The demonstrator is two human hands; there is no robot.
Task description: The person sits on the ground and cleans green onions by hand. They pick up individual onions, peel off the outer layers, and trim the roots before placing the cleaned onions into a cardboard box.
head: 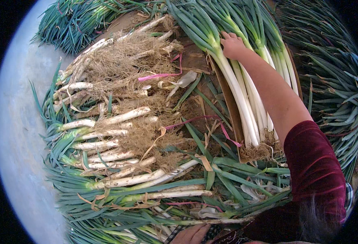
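My right hand (233, 46) lies on trimmed leeks or large green onions, at the place where the white shafts turn into green leaves. Its fingertips reach in among the leaves beside the leftmost stalk (233, 91), and whether they grip it is hidden. These stalks lie side by side on a brown board-like holder (224, 97), roots toward me. At the bottom edge, only the back of my left hand (191, 234) shows, low near my body and a checked cloth. Its fingers are partly cut off, so I cannot see whether it holds anything.
Untrimmed stalks with soil and shaggy roots (115, 131) are heaped on the left. A dense pile of green leaves (334, 91) stands at right, and another bundle (72, 24) at upper left. Pink plastic ties (160, 76) and leaf scraps (236, 170) litter the ground.
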